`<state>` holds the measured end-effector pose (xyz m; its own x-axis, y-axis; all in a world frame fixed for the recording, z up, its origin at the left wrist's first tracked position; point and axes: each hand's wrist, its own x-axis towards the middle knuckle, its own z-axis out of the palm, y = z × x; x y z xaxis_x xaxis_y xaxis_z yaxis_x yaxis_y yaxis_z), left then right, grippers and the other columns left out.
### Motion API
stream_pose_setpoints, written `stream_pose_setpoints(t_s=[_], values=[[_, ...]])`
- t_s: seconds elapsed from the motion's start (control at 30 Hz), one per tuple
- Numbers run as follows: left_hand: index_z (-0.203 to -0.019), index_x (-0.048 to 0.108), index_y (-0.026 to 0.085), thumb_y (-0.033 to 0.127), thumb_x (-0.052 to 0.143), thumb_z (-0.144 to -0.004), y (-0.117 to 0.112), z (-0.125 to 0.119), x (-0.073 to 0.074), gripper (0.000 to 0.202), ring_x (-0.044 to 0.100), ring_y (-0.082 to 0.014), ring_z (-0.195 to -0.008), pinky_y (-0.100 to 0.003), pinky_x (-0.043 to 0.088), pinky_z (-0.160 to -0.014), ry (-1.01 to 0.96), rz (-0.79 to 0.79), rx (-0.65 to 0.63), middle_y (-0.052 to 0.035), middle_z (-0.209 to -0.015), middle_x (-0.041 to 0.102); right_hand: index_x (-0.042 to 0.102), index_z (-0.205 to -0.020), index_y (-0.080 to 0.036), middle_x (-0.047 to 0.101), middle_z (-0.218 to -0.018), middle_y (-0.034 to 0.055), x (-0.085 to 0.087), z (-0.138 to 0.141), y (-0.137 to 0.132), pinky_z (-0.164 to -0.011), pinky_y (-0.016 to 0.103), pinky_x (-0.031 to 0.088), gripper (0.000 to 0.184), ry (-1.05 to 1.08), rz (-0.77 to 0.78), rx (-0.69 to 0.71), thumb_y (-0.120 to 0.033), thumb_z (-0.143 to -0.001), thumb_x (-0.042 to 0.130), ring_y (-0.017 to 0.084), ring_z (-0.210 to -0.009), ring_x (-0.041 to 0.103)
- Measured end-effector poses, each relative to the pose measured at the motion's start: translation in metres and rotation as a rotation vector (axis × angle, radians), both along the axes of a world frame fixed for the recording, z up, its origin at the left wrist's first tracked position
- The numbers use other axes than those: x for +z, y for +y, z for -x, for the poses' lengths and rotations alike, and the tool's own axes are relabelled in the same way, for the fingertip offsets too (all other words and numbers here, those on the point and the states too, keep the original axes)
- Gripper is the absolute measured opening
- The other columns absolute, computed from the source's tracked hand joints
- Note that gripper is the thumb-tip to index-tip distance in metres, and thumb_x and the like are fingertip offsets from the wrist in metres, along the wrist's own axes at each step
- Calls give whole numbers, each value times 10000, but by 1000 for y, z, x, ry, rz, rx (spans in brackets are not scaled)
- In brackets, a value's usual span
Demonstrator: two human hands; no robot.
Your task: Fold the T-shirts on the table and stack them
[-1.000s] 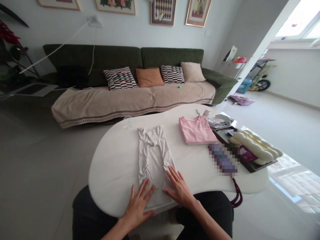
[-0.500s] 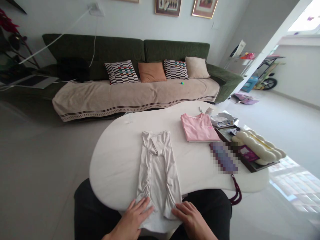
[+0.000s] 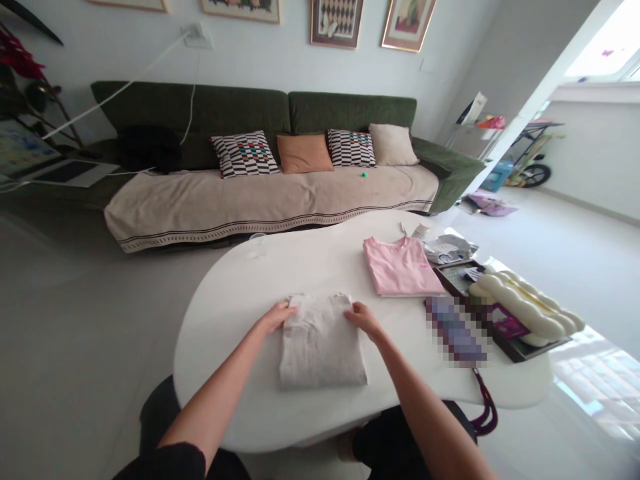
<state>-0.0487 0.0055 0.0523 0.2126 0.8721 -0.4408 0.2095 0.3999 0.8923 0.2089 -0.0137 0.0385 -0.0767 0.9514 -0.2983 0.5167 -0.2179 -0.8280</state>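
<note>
A white shirt (image 3: 323,347) lies folded into a rough square near the front of the white table (image 3: 225,293). At its far left corner, my left hand (image 3: 277,316) is closed on the fabric. My right hand (image 3: 364,318) pinches the far right corner, thumb hidden from clear view. Both forearms reach over the near part of the table, one on either side of the shirt. Beyond my right hand is a neatly folded pink T-shirt (image 3: 403,267).
Right of the pink T-shirt, a dark tray (image 3: 515,350) holds a cream puffy tissue-box cover (image 3: 525,303). A blurred purple item (image 3: 455,330) with a dark red strap (image 3: 484,407) lies closer in. A silvery packet (image 3: 450,248) sits behind. Across stands a green sofa (image 3: 350,110).
The white shirt's near end has been folded up over the far end, making it about half as long. Both hands have travelled from its near edge to its far corners.
</note>
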Motion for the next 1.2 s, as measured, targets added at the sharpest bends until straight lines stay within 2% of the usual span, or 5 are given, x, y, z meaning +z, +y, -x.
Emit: stream_pose_setpoints(t_s=[0.23,0.43,0.67,0.83,1.2], values=[[-985,607,131,343,520,-906,-12,-4,-55,243,619,-165,-866,-363,501,-797,189,-326,153,-38,-947,647,541,-1179,-166,583,-1162,72,-40,3,-9,-817,404,519,328,-111,-130,-263,-344,-904,555,195,-969,605],[-927,627,162,279,517,-850,0,-4,-60,178,646,-184,-782,-314,509,-733,393,-502,205,-38,-829,678,536,-1185,-169,585,-1156,69,-33,10,-9,-808,402,523,334,-289,-223,-317,-345,-902,559,192,-954,610],[-1316,483,203,321,483,-864,-24,-27,-58,468,337,-253,-1342,-443,283,-1097,669,-783,20,-108,-1409,450,365,-1408,-181,265,-1524,108,-19,44,-18,-1122,417,210,471,-527,-400,-82,-238,-942,391,225,-1406,198],[-1386,425,251,398,504,-856,-32,-36,-66,556,167,-388,-1394,-640,201,-1053,845,-756,-146,-100,-1522,284,317,-1441,-257,170,-1556,67,-42,52,-27,-1097,551,147,568,-638,-324,54,-427,-912,431,274,-1436,29],[-1431,351,197,419,442,-888,-56,-33,-59,593,139,-375,-1401,-591,237,-1069,1008,-702,-243,-102,-1530,260,209,-1473,-268,100,-1564,46,-34,50,-43,-1092,556,149,597,-723,-237,169,-477,-929,340,243,-1437,-20]])
